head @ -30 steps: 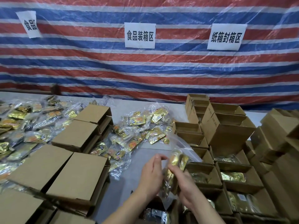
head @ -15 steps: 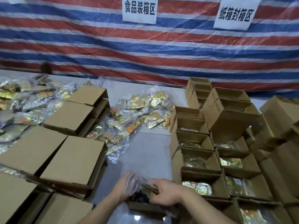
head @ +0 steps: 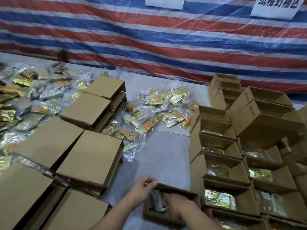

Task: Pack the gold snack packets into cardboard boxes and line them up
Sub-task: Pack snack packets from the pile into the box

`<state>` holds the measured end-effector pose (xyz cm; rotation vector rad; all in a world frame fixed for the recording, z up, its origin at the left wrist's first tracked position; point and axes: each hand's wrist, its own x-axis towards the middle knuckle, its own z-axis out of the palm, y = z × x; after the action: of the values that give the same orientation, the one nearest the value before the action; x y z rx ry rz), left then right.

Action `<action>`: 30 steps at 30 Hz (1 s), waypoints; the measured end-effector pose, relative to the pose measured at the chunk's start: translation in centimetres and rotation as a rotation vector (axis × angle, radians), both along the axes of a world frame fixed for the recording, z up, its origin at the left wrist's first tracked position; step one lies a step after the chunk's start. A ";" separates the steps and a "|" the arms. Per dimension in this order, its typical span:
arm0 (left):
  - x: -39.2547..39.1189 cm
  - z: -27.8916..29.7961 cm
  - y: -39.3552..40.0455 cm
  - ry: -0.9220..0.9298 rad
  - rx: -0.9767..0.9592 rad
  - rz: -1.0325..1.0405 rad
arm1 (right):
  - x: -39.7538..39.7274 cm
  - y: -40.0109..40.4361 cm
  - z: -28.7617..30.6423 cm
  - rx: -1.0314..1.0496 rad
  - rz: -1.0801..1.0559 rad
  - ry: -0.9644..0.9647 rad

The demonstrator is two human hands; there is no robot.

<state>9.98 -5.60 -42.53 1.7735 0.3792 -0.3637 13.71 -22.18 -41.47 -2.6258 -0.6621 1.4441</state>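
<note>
A: Open box [head: 172, 190], near edge of worktop [head: 162, 151]. Contents?

B: Clear bag of packets [head: 157, 202], inside. Left hand [head: 142, 190] at far-left rim, fingers curled on it. Right hand [head: 178, 205] inside, fingers closed on bag.

A: Elsewhere?

B: Filled boxes [head: 222, 170] just right. Loose gold packets [head: 154, 113] beyond. Closed boxes [head: 89, 156] left.

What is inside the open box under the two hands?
Inside the open box lies a clear plastic bag. The right hand presses it down and the left hand grips the rim. The bag's contents are hidden.
</note>
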 end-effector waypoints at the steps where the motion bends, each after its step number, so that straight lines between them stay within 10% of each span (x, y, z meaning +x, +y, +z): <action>1: 0.0 -0.3 -0.1 -0.015 0.030 0.008 | -0.1 -0.1 0.1 0.040 -0.040 0.004; 6: 0.0 -1.3 0.2 -0.034 0.051 0.019 | -0.4 -1.5 1.6 0.269 -0.292 -0.033; 30: -1.5 -0.7 -0.4 0.012 0.171 0.054 | -3.5 -1.7 2.1 0.129 -0.364 -0.186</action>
<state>8.46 -5.95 -43.27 1.9244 0.4775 -0.3120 10.23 -23.91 -39.32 -2.6231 -0.2572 1.0318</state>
